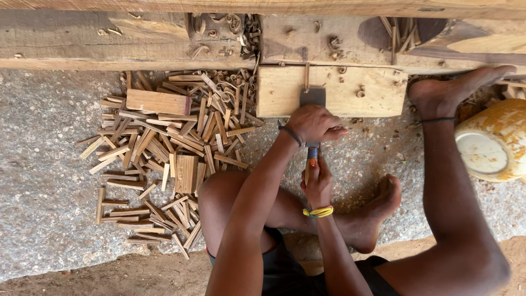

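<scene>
My left hand (313,123) is closed around the shaft of a broad flat metal blade (312,97), just below the blade. The blade lies against a pale wooden block (350,90). A thin sliver of wood (307,75) stands on the block just above the blade's edge. My right hand (318,183), with a yellow band at the wrist, grips the tool's blue and orange handle (312,154) lower down. I sit on the ground. One foot (455,87) presses against the block's right end.
A pile of several short wooden strips (164,153) and a small flat board (158,102) lie left of the block on the grey stone floor. Long timber beams (82,41) with shavings run across the top. A yellow-white bucket (493,142) stands at the right.
</scene>
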